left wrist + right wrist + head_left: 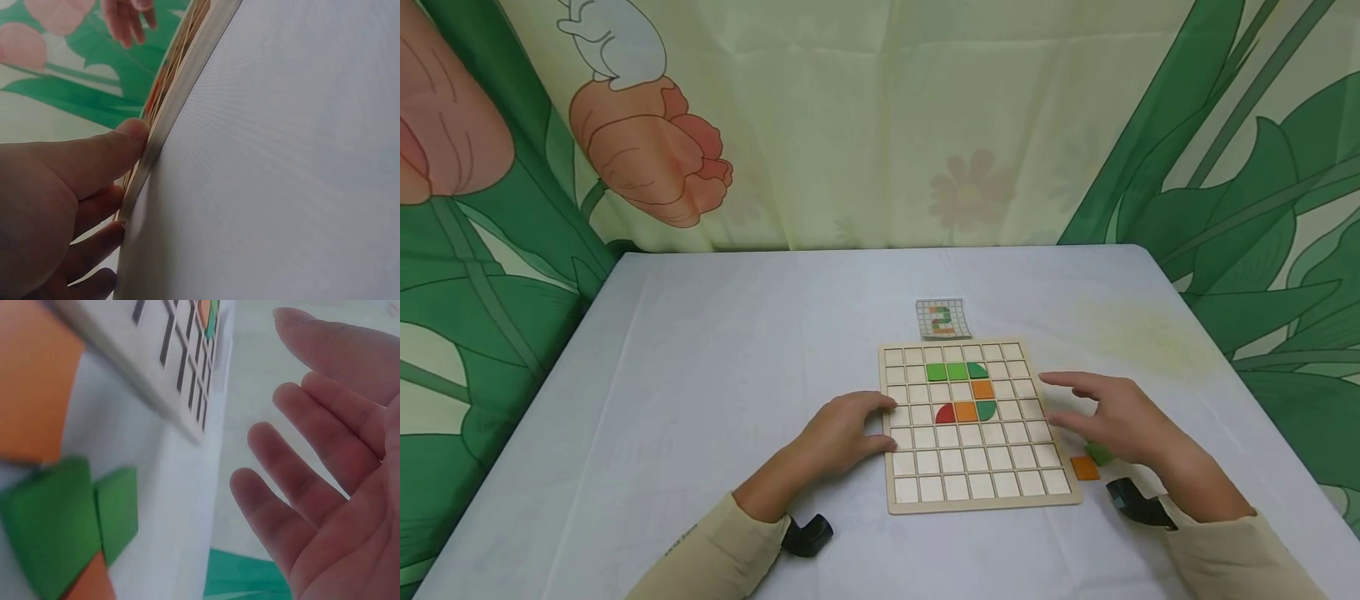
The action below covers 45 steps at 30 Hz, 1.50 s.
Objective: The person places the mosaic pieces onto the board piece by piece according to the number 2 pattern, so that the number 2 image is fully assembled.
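A wooden grid board (985,506) lies flat on the table. Light green squares (946,372), orange squares (966,412), dark green rounded pieces (987,410) and a red rounded piece (945,413) sit in its cells. My left hand (842,427) touches the board's left edge with thumb and fingertips, the fingers spread apart. At the right edge my right hand (1123,417) hovers with loose fingers, holding nothing. Below it lie a loose orange tile (1084,468) and green tiles (53,525), partly hidden by the hand in the head view.
A small pattern card (943,319) with a coloured figure on a grid lies just behind the board. White cloth covers the table (737,333). A printed curtain (850,125) hangs behind it. Black wrist devices (808,536) are on both arms.
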Each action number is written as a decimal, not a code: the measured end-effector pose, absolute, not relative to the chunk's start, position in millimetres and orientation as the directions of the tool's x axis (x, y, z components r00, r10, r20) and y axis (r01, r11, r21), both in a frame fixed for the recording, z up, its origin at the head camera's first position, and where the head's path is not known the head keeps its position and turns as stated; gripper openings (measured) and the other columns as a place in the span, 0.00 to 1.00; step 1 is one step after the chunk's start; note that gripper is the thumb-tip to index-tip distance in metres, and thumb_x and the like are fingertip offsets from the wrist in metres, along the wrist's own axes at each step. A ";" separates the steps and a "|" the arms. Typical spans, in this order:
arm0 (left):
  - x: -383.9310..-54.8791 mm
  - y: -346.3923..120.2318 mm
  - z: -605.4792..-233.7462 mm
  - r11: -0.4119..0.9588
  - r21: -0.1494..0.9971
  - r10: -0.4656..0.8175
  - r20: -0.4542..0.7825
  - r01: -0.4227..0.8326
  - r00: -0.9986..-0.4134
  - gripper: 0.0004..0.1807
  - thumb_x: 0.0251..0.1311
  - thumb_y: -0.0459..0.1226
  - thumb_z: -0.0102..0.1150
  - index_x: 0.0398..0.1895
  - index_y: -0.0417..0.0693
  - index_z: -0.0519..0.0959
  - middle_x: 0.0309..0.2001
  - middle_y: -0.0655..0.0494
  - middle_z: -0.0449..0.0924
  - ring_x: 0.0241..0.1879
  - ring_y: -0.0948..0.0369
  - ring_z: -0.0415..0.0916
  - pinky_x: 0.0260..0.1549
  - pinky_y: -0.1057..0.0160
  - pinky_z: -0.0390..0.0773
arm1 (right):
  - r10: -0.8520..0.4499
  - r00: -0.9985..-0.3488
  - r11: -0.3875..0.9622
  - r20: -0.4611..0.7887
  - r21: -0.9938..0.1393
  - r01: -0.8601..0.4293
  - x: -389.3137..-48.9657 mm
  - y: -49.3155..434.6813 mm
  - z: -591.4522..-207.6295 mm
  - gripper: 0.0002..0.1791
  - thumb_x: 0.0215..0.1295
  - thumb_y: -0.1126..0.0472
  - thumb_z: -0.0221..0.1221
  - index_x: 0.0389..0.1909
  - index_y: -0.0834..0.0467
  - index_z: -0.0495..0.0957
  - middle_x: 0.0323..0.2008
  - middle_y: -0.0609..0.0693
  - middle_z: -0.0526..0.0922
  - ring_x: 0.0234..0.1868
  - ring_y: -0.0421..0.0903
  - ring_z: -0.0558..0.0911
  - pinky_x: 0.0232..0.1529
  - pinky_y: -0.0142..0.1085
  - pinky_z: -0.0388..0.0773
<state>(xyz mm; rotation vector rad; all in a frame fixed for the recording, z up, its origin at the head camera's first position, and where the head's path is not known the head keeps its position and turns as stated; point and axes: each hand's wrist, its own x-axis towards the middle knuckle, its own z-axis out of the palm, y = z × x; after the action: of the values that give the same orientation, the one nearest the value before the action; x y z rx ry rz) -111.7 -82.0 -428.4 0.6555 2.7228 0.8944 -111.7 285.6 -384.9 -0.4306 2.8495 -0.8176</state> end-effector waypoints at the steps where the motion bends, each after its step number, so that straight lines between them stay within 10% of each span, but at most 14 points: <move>1: -111.7 -82.1 -428.3 0.718 0.603 0.469 -0.051 0.347 -0.882 0.27 0.57 0.40 0.73 0.60 0.44 0.78 0.58 0.52 0.79 0.63 0.53 0.72 0.63 0.52 0.71 | -0.301 -0.952 0.819 -0.064 -0.529 -0.223 -110.9 289.1 -385.0 0.32 0.63 0.51 0.69 0.66 0.57 0.75 0.63 0.63 0.75 0.57 0.68 0.76 0.49 0.61 0.78; 14: -112.2 -81.7 -428.6 0.721 0.599 0.469 -0.054 0.347 -0.881 0.28 0.58 0.41 0.73 0.60 0.44 0.78 0.59 0.53 0.79 0.63 0.53 0.72 0.63 0.52 0.71 | -0.207 -0.970 0.877 -0.124 -0.464 -0.128 -103.5 319.3 -396.1 0.30 0.62 0.50 0.69 0.63 0.57 0.77 0.60 0.64 0.77 0.50 0.63 0.79 0.39 0.46 0.80; 45: -110.9 -81.5 -429.1 0.718 0.603 0.466 -0.048 0.347 -0.883 0.27 0.57 0.41 0.74 0.59 0.44 0.78 0.58 0.52 0.80 0.62 0.53 0.73 0.62 0.52 0.72 | -0.194 -0.973 0.901 -0.122 -0.415 -0.128 -108.5 339.7 -413.1 0.27 0.59 0.55 0.70 0.57 0.64 0.78 0.48 0.64 0.81 0.53 0.65 0.76 0.51 0.64 0.73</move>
<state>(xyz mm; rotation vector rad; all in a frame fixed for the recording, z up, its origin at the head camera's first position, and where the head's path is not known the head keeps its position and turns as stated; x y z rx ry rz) -110.9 -81.5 -429.1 0.6526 2.7265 0.8988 -108.5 339.7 -413.1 -0.2475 2.9052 -0.6186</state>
